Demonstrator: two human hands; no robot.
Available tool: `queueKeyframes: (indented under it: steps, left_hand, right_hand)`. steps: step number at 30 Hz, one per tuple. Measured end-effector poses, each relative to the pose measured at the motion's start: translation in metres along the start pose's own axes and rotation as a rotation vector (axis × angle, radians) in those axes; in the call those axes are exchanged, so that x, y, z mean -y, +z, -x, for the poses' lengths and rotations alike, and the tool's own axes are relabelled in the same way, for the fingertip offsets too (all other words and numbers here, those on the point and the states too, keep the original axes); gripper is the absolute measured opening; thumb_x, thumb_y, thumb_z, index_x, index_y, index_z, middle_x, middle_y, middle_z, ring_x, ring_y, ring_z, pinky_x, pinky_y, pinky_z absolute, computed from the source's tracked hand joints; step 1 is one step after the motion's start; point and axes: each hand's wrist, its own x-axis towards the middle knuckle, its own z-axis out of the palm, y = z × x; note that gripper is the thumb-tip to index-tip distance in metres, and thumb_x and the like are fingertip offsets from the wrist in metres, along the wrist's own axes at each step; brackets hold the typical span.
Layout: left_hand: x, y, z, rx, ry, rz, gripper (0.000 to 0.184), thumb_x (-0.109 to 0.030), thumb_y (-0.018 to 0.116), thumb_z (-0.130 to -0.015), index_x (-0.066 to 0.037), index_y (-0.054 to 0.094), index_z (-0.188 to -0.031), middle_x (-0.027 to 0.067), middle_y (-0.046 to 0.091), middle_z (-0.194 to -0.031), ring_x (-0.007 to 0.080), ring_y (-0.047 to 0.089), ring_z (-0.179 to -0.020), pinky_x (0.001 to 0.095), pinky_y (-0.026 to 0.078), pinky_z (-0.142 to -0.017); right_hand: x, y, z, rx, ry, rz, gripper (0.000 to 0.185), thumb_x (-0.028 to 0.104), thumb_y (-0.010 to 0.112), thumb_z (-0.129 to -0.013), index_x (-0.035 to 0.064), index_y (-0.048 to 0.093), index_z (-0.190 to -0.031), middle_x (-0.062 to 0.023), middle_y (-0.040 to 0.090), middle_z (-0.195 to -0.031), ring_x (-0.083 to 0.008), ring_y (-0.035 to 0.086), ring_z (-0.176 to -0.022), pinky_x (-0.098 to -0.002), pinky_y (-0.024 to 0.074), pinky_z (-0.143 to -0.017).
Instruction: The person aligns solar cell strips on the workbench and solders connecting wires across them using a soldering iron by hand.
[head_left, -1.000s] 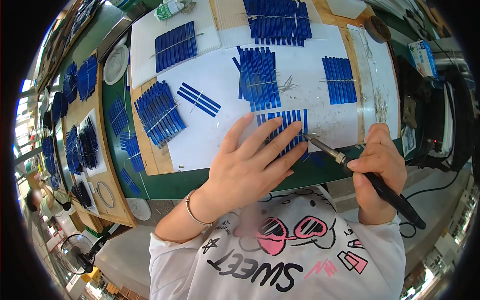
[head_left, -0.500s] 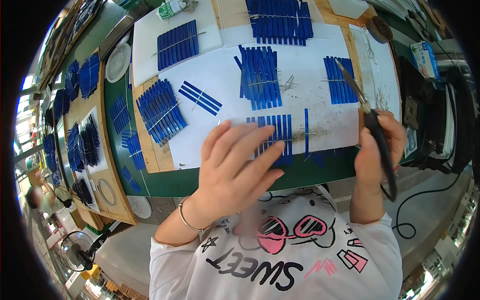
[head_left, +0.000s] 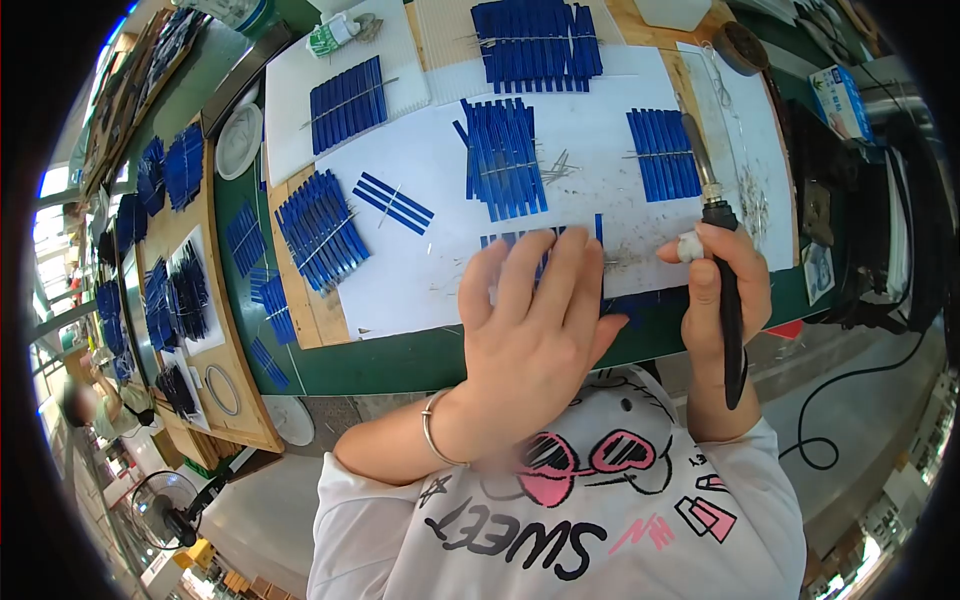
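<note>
My left hand (head_left: 535, 325) lies palm down, fingers spread a little, over a row of blue strips (head_left: 497, 240) near the front edge of the white board. One upright blue strip (head_left: 599, 228) shows just right of its fingertips. To the right, my right hand (head_left: 728, 285) holds a soldering iron (head_left: 731, 320) by its black handle, metal tip pointing away from me. A small white piece (head_left: 690, 247) is at the fingertips of that hand. Beyond my left hand sits a pile of blue strips (head_left: 503, 160), with thin loose wires (head_left: 562, 165) beside it.
More strip bundles lie at the left (head_left: 322, 230), upper left (head_left: 348, 104), top (head_left: 535, 45) and right (head_left: 662, 155). A small three-strip group (head_left: 393, 203) is left of centre. A round brown container (head_left: 740, 48) stands upper right. A person (head_left: 105, 405) is far left.
My left hand has lifted off the strips, then moved right over them again. My right hand has drawn the iron away from the row and turned it upright; the white piece now shows.
</note>
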Motion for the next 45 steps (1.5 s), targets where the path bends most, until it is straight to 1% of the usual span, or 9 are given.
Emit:
queueKeyframes:
  steps: [11, 18, 24, 26, 27, 30, 38, 44, 45]
  left_hand:
    - [0.012, -0.002, 0.009, -0.103, 0.103, 0.134, 0.048, -0.036, 0.078, -0.071, -0.018, 0.072, -0.116, 0.0045, 0.059, -0.129, 0.0261, 0.049, -0.115, 0.0434, 0.031, -0.101]
    - [0.011, 0.000, 0.022, -0.017, 0.125, -0.007, 0.044, -0.033, 0.078, -0.072, -0.022, 0.073, -0.114, 0.0046, 0.059, -0.132, 0.0253, 0.049, -0.116, 0.0436, 0.031, -0.103]
    - [0.009, 0.001, 0.023, -0.038, 0.111, -0.039, 0.040, -0.031, 0.072, -0.077, -0.020, 0.072, -0.116, 0.0042, 0.059, -0.135, 0.0218, 0.051, -0.116, 0.0428, 0.031, -0.104]
    - [0.008, 0.001, 0.024, -0.045, 0.097, -0.038, 0.038, -0.029, 0.071, -0.078, -0.021, 0.071, -0.115, 0.0040, 0.060, -0.133, 0.0214, 0.052, -0.114, 0.0423, 0.031, -0.104]
    - [0.008, 0.002, 0.026, -0.044, 0.096, -0.038, 0.038, -0.029, 0.071, -0.078, -0.021, 0.071, -0.115, 0.0040, 0.060, -0.133, 0.0214, 0.052, -0.114, 0.0423, 0.031, -0.104]
    - [0.009, 0.004, 0.030, -0.073, 0.141, -0.035, 0.041, -0.030, 0.076, -0.075, -0.021, 0.072, -0.115, 0.0054, 0.059, -0.132, 0.0248, 0.048, -0.116, 0.0419, 0.032, -0.102]
    - [0.031, -0.012, 0.045, -0.089, 0.076, 0.006, 0.038, -0.028, 0.076, -0.078, -0.014, 0.073, -0.113, 0.0113, 0.060, -0.130, 0.0284, 0.050, -0.113, 0.0433, 0.037, -0.097]
    - [0.042, -0.009, 0.057, 0.015, 0.014, -0.069, 0.071, -0.048, 0.072, -0.079, -0.006, 0.060, -0.135, 0.0233, 0.041, -0.148, 0.0391, 0.043, -0.126, 0.0497, 0.034, -0.106]
    - [0.037, -0.009, 0.055, 0.046, -0.005, -0.032, 0.074, -0.049, 0.073, -0.077, -0.005, 0.059, -0.136, 0.0236, 0.041, -0.148, 0.0397, 0.043, -0.127, 0.0501, 0.033, -0.107]
  right_hand:
    - [-0.002, 0.000, -0.003, 0.013, -0.078, 0.007, 0.029, 0.023, 0.060, -0.099, 0.0011, 0.060, -0.118, -0.0130, 0.067, -0.082, -0.0179, 0.064, -0.074, -0.0287, 0.0491, -0.069]
    - [-0.005, -0.002, -0.003, 0.039, -0.111, 0.040, 0.027, 0.019, 0.060, -0.099, 0.0004, 0.060, -0.118, -0.0127, 0.065, -0.084, -0.0173, 0.065, -0.074, -0.0271, 0.0494, -0.066]
    - [0.005, -0.004, -0.016, 0.200, -0.250, 0.244, 0.019, 0.010, 0.064, -0.093, 0.0073, 0.062, -0.111, -0.0127, 0.074, -0.096, -0.0275, 0.066, -0.093, -0.0404, 0.0475, -0.091]
    - [0.007, 0.008, -0.018, 0.203, -0.358, 0.389, 0.027, 0.005, 0.064, -0.082, 0.0163, 0.067, -0.107, -0.0060, 0.073, -0.092, -0.0271, 0.068, -0.097, -0.0461, 0.0407, -0.102]
    - [0.002, 0.013, -0.013, 0.212, -0.346, 0.434, 0.025, 0.008, 0.061, -0.083, 0.0190, 0.067, -0.105, -0.0052, 0.075, -0.099, -0.0262, 0.067, -0.111, -0.0478, 0.0328, -0.110]
    - [-0.002, 0.008, -0.013, 0.304, -0.334, 0.460, 0.026, 0.009, 0.063, -0.089, 0.0191, 0.060, -0.113, -0.0051, 0.075, -0.109, -0.0293, 0.062, -0.119, -0.0501, 0.0287, -0.114]
    - [-0.001, 0.012, -0.017, 0.278, -0.332, 0.503, 0.020, 0.013, 0.062, -0.093, 0.0180, 0.059, -0.113, -0.0060, 0.074, -0.110, -0.0310, 0.060, -0.123, -0.0523, 0.0259, -0.115]
    - [0.003, -0.001, -0.017, 0.238, -0.241, 0.268, 0.027, 0.020, 0.067, -0.093, 0.0129, 0.058, -0.117, -0.0113, 0.074, -0.110, -0.0309, 0.058, -0.125, -0.0531, 0.0259, -0.115]
    - [0.005, -0.003, -0.019, 0.316, -0.246, 0.265, 0.040, 0.031, 0.074, -0.087, 0.0142, 0.057, -0.119, -0.0099, 0.073, -0.113, -0.0311, 0.055, -0.128, -0.0545, 0.0239, -0.116]
